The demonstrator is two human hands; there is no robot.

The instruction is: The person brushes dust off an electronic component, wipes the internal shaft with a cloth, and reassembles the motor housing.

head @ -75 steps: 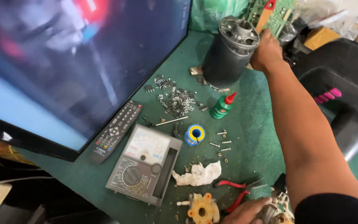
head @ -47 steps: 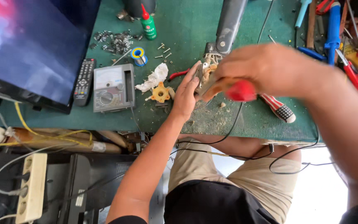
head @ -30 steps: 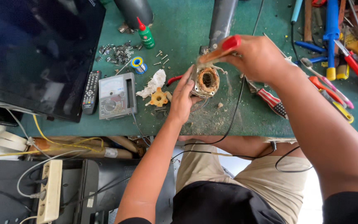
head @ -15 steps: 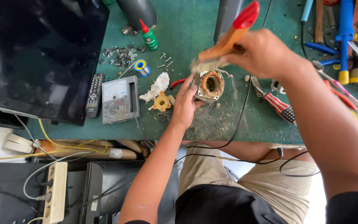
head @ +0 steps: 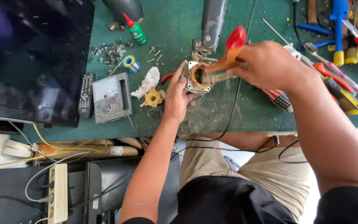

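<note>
A person seated at a green bench [head: 266,120] works on a small motor stator [head: 198,77], a square metal frame with copper-coloured windings around a round bore, held just above the bench near the middle of the view. The left hand [head: 178,95] closes its grip around the stator from 7 o'clock, fingers on its left and lower edges. The right hand [head: 270,66], at 3 o'clock of the stator, has its grip shut on a brush [head: 224,62] with an orange handle and a red end; the bristle end sits in the stator's bore. At 9 o'clock of the left hand lie an orange toothed plastic part [head: 152,98] and a crumpled white rag [head: 148,81], with an analogue multimeter [head: 112,97] and a remote control [head: 86,94] farther out beside a dark flat screen [head: 34,58]. At 11 o'clock stand a green bottle with a red nozzle [head: 135,30], a small reel of solder [head: 129,62] and a scatter of screws [head: 109,52]. Screwdrivers and pliers [head: 340,83] crowd the bench at 2 o'clock.
</note>
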